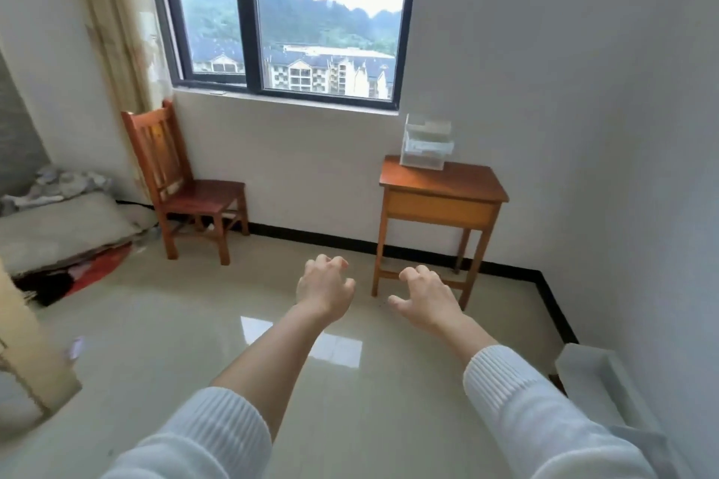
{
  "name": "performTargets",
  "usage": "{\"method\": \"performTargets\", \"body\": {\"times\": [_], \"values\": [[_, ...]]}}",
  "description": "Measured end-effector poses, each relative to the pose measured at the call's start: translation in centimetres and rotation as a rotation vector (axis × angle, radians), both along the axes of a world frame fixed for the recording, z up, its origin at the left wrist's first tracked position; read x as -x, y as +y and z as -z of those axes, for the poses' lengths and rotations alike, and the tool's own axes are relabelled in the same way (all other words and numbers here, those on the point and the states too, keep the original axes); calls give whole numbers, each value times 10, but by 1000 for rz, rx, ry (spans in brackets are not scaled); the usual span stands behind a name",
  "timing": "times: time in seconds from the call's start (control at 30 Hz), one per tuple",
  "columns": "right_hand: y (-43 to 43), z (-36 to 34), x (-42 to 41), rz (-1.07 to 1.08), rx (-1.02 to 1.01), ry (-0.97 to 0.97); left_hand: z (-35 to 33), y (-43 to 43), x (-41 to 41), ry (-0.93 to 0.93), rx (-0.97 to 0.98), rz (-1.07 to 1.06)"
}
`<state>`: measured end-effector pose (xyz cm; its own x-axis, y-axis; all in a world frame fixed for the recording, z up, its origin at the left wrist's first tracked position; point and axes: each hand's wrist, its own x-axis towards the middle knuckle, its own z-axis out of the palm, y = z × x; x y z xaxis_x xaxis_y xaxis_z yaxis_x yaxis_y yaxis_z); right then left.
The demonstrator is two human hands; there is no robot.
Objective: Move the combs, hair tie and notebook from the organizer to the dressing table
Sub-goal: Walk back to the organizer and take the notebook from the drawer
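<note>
Two white ribbed sleeves (218,436) fill the bottom of the frame, and from them bare forearms reach forward over the glossy tiled floor (163,323). The left hand (325,290) and the right hand (426,296) hang in mid-air at lower centre, just apart from each other, palms down, fingers loosely curled and spread; each grip is unclenched and carries nothing. Beyond the right hand, at right of centre, a small wooden desk (467,183) stands against the white wall. On its far left corner sits a clear tiered organizer (426,146), well apart from both hands; whether combs, hair tie or notebook lie inside is too small and blurred to tell. A wooden chair (183,183) stands left of centre under the dark-framed window (284,23), with rumpled bedding (58,206) at the left edge.
</note>
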<state>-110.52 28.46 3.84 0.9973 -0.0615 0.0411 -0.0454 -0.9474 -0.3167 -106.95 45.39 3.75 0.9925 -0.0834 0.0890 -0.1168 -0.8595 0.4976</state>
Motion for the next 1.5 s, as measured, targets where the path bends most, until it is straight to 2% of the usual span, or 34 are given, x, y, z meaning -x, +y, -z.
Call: {"method": "performTargets", "body": {"times": [0.33,0.67,1.03,1.33,1.5], "values": [[-143,-18,-231,147,38,-42,-8,-143,-254,-35,-94,206],[-263,-15,-427,224,26,-7,-15,-266,-460,-82,-161,314],[-399,-11,-664,188,-19,5,-14,-393,-680,-54,-72,249],[-439,18,-815,152,-91,52,2,-433,-817,81,-32,169],[-459,31,-890,191,-65,-5,20,-454,-895,128,54,167]]}}
